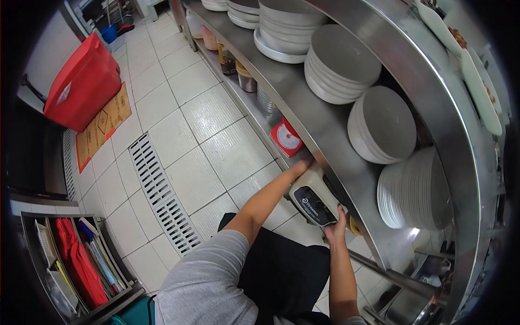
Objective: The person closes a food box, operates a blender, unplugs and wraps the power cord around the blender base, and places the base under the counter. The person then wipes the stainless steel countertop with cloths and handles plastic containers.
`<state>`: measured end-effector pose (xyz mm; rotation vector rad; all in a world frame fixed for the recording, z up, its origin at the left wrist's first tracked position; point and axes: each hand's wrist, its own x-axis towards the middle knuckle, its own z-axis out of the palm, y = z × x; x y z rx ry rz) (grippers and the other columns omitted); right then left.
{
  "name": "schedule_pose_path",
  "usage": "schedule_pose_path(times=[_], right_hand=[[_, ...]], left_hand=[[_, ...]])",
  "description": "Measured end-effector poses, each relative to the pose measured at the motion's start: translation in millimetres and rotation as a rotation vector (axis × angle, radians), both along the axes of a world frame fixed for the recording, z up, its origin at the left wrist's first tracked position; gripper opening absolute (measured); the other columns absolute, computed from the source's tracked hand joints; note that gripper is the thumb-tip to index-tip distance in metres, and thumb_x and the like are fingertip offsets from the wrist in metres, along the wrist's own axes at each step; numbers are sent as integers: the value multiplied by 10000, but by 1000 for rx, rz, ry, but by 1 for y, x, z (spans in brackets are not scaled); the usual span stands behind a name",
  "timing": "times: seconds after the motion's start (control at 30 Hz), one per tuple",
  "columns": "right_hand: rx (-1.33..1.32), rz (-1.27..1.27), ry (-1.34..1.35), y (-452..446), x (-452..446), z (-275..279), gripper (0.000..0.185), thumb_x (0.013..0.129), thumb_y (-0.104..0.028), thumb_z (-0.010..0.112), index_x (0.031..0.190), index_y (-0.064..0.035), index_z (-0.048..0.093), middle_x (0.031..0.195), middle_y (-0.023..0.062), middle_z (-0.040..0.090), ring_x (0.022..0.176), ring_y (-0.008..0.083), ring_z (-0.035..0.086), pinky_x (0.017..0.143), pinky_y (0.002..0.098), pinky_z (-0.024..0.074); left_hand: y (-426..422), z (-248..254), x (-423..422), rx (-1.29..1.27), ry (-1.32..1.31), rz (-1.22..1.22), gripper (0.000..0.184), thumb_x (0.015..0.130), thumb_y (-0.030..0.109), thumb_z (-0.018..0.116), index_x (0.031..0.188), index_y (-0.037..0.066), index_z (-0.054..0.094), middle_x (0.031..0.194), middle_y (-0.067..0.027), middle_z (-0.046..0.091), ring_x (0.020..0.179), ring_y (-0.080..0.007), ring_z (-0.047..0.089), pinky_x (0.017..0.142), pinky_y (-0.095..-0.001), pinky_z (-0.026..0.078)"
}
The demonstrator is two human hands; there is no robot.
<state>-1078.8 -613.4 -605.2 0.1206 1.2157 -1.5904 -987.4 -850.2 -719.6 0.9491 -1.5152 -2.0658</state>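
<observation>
A beige appliance with a black front panel [314,205], a dial and a brand label sits at the edge of the lower shelf, tilted in this view. My left hand [303,167] is at its far side, with the fingers mostly hidden behind the beige housing. My right hand [336,225] grips the near side, thumb up along the housing by the panel. Beyond my left hand, a red kitchen scale [287,138] with a white round dial stands on the same shelf.
Stacked white bowls [341,65] and plates [414,189] fill the steel shelf [303,86] above. Jars and bottles [227,58] line the lower shelf. A floor drain grate [157,184], a red bin [86,81] and a rack of folders [81,260] are to the left.
</observation>
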Motion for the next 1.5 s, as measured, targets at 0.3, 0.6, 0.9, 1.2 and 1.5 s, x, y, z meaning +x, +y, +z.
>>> schedule_pose_path(times=[0.3, 0.6, 0.9, 1.2, 1.5], right_hand=[[23, -403, -130, -57, -56, -63, 439, 926, -319, 431, 1239, -20, 499, 1281, 130, 511, 1173, 279, 487, 1018, 458, 367], [-78, -175, 84, -69, -19, -71, 484, 923, -351, 427, 1296, -44, 453, 1306, 119, 490, 1193, 260, 469, 1053, 407, 318], [469, 585, 301, -41, -14, -54, 701, 787, -558, 577, 1317, -134, 402, 1246, 63, 482, 1050, 230, 463, 902, 369, 364], [34, 2236, 1598, -48, 245, 188, 775, 740, -600, 620, 1142, 59, 558, 1040, 229, 621, 997, 323, 588, 874, 375, 440], [-1289, 3215, 1842, -36, 538, 322, 604, 801, -518, 551, 1179, -47, 562, 1103, 183, 612, 1062, 341, 562, 919, 374, 439]], left_hand=[[6, 4, -8, 123, -295, 313, 756, 824, 606, 427, 1338, 53, 388, 1247, -271, 487, 1205, -394, 432, 998, -410, 340], [4, 6, -15, -31, -441, 364, 893, 774, 695, 431, 1386, 60, 290, 1355, -278, 326, 1258, -424, 324, 1028, -525, 254], [89, 110, 136, -106, -455, 696, 759, 825, 603, 481, 1169, -74, 480, 1230, -310, 439, 1110, -421, 464, 937, -459, 389], [314, 321, 454, 355, -870, 827, 545, 844, 495, 504, 1119, 31, 580, 1092, -193, 605, 1036, -365, 564, 854, -438, 461], [695, 381, 449, 948, -784, 1642, 522, 807, 506, 541, 947, 15, 646, 947, -198, 646, 932, -320, 614, 812, -437, 479]])
